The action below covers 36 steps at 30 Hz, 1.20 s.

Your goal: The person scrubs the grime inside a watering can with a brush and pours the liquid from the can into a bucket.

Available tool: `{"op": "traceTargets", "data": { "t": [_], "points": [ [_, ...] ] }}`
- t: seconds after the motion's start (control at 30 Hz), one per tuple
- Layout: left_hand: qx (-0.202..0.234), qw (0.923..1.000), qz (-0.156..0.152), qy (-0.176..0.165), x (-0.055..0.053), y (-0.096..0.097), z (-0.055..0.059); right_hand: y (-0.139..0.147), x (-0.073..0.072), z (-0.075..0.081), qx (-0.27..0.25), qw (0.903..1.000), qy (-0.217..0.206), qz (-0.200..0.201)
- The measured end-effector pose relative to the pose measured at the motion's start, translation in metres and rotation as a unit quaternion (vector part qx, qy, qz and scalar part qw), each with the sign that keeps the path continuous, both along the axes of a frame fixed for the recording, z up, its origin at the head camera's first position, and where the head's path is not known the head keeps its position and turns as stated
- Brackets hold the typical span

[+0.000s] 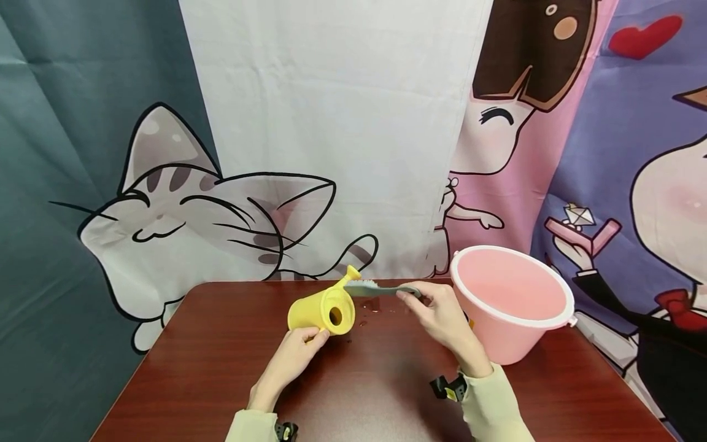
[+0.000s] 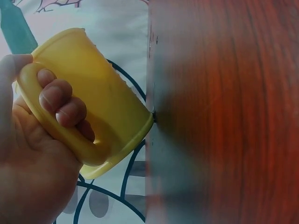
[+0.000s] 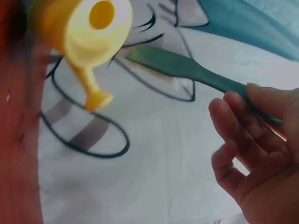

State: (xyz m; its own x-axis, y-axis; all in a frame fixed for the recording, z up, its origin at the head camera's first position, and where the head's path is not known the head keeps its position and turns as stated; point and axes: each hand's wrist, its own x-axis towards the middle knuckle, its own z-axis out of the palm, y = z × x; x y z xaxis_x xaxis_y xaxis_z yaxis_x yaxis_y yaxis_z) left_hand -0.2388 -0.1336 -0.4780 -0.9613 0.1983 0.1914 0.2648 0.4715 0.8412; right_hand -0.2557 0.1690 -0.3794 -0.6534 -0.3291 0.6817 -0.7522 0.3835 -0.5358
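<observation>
A yellow watering can (image 1: 309, 312) is tipped on its side above the table, its spout pointing away and to the right. My left hand (image 1: 295, 353) grips its handle; in the left wrist view the fingers (image 2: 63, 100) curl through the handle loop. Between thumb and fingers my right hand (image 1: 439, 313) holds the handle of a grey-green brush (image 1: 381, 290) with pale bristles. The brush head lies close to the can's spout and rim in the head view; whether it touches cannot be told. In the right wrist view the brush (image 3: 163, 65) reaches toward the can (image 3: 100, 35).
A pink bucket (image 1: 513, 334) with a white rim stands at the right on the dark red wooden table (image 1: 221, 368). Small water drops (image 1: 372, 307) lie on the table near the brush. A printed cartoon curtain (image 1: 342, 123) hangs behind the table's back edge.
</observation>
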Motion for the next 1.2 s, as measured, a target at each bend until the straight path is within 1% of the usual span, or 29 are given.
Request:
{"op": "traceTargets", "data": {
  "t": [0.13,0.2,0.3,0.37,0.47,0.57,0.63,0.67,0.73,0.8,0.9,0.93,1.0,1.07,1.2],
  "points": [
    [0.0,1.0,0.004,0.001,-0.001,0.0,0.0,0.002,-0.015,-0.012,0.021,0.9987,0.034,-0.031],
    [0.0,1.0,0.009,0.001,-0.001,-0.001,0.0,0.001,-0.024,-0.021,0.041,0.9965,0.053,-0.049],
    [-0.003,0.9999,0.01,0.004,-0.002,0.0,0.0,-0.001,-0.038,-0.035,0.066,0.9925,0.078,-0.067],
    [-0.004,0.9999,0.007,0.007,-0.002,0.001,0.001,-0.002,-0.047,-0.045,0.078,0.9904,0.088,-0.073],
    [-0.007,0.9999,0.004,0.011,-0.001,0.003,0.001,-0.004,-0.058,-0.06,0.103,0.9872,0.09,-0.083],
    [-0.008,0.9999,0.005,0.009,-0.001,0.004,0.001,-0.005,-0.067,-0.075,0.149,0.9805,0.087,-0.093],
    [-0.006,0.9999,0.005,0.007,-0.001,0.004,0.001,-0.006,-0.071,-0.082,0.197,0.9715,0.089,-0.098],
    [-0.005,1.0,0.005,0.006,-0.001,0.004,0.001,-0.007,-0.071,-0.085,0.223,0.9654,0.092,-0.098],
    [-0.004,1.0,0.006,0.002,-0.001,0.004,0.002,-0.009,-0.072,-0.09,0.282,0.9487,0.102,-0.099],
    [-0.001,1.0,0.008,0.0,0.0,0.004,0.002,-0.012,-0.07,-0.092,0.337,0.9299,0.112,-0.096],
    [0.0,0.9999,0.011,-0.003,-0.001,0.003,0.003,-0.018,-0.065,-0.094,0.403,0.9024,0.12,-0.095],
    [0.0,0.9999,0.011,-0.002,-0.001,0.003,0.003,-0.02,-0.063,-0.094,0.419,0.8953,0.119,-0.095],
    [0.0,0.9999,0.01,-0.003,-0.001,0.003,0.002,-0.022,-0.058,-0.095,0.441,0.8848,0.113,-0.098],
    [-0.001,1.0,0.007,-0.003,-0.002,0.003,0.001,-0.024,-0.054,-0.096,0.457,0.8765,0.109,-0.106],
    [-0.002,1.0,0.007,-0.002,-0.001,0.004,0.0,-0.026,-0.048,-0.099,0.475,0.8673,0.089,-0.119]
  ]
}}
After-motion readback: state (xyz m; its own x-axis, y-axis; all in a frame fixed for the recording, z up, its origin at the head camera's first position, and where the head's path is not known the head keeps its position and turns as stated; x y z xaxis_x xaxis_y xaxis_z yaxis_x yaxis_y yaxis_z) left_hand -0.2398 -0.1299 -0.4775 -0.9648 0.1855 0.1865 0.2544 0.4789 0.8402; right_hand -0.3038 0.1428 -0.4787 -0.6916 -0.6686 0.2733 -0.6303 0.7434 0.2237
